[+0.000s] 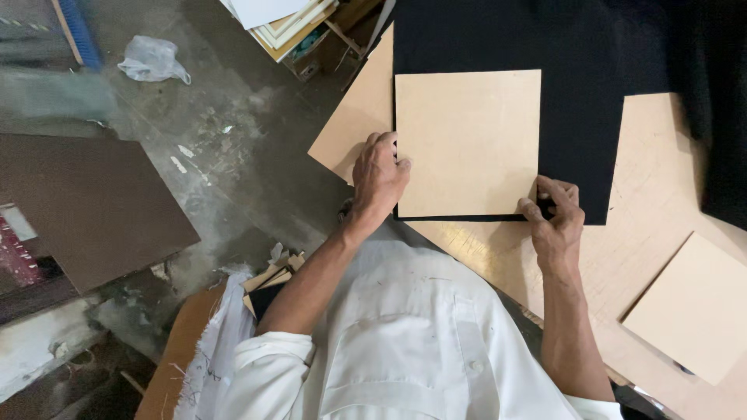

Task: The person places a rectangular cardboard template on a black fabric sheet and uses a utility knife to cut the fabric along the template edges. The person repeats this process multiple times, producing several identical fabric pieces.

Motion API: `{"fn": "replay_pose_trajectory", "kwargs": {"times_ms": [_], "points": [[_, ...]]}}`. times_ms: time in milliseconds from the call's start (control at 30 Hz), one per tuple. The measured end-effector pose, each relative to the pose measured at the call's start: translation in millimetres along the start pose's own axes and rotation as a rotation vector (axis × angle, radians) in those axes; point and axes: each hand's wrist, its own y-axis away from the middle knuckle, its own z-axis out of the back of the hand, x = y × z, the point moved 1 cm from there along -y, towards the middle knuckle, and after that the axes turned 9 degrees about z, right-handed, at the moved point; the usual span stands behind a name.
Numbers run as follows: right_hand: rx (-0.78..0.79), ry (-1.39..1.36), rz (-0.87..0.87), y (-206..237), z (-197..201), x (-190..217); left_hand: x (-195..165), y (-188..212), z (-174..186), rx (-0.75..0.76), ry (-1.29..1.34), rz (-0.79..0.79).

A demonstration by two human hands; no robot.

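Observation:
A square tan board (467, 140) lies flat on a sheet of black fabric (576, 85) spread over a larger wooden board. My left hand (378, 175) rests on the tan board's left edge, fingers curled over it. At the near right corner of the same board, my right hand (554, 214) pinches the black fabric's edge.
A second tan square board (692, 307) lies at the right on the big wooden work surface (646, 194). A dark brown panel (85, 206) sits on the concrete floor at left, with a crumpled plastic bag (152, 58) and a stack of frames (284, 23) farther back.

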Motion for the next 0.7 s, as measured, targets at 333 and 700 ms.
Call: {"fn": "replay_pose_trajectory", "kwargs": {"times_ms": [333, 700], "points": [[0.037, 0.128, 0.202, -16, -20, -13, 11, -18, 6, -0.054, -0.063, -0.036], [0.032, 0.101, 0.21, -31, -21, -31, 6, -23, 9, -0.077, -0.058, -0.069]]}}
